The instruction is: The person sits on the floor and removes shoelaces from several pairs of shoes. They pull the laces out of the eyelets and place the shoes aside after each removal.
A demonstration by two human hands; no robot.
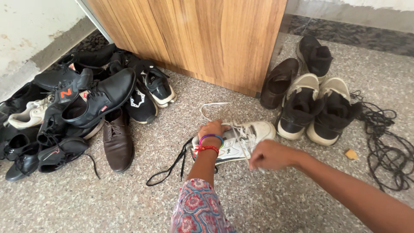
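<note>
Left hand: my left hand [213,129] rests on the heel end of the white shoe [241,139], fingers curled down over its opening and pressing it to the floor; bangles sit on that wrist.
Right hand: my right hand [268,155] is closed in a pinch on a white lace [240,139], just near of the shoe's middle, drawing it taut across the shoe.
White shoe: it lies on the speckled floor [129,203] in the centre, toe pointing right, just near of the wooden cabinet [194,39].
Loose lace end: another length of the white lace loops on the floor on the far side of the shoe, towards the cabinet.
Black lace: a black lace [170,169] lies loose on the floor, just left of the shoe.
Left side: a pile of black shoes [73,112] fills the corner, with a brown shoe [117,144] at its near right edge.
Right side: a pair of black-and-white high-tops [317,110] stands just right of the white shoe, with a dark brown shoe [278,82] far of them.
Far right: a tangle of black laces [384,142] lies on the floor.
</note>
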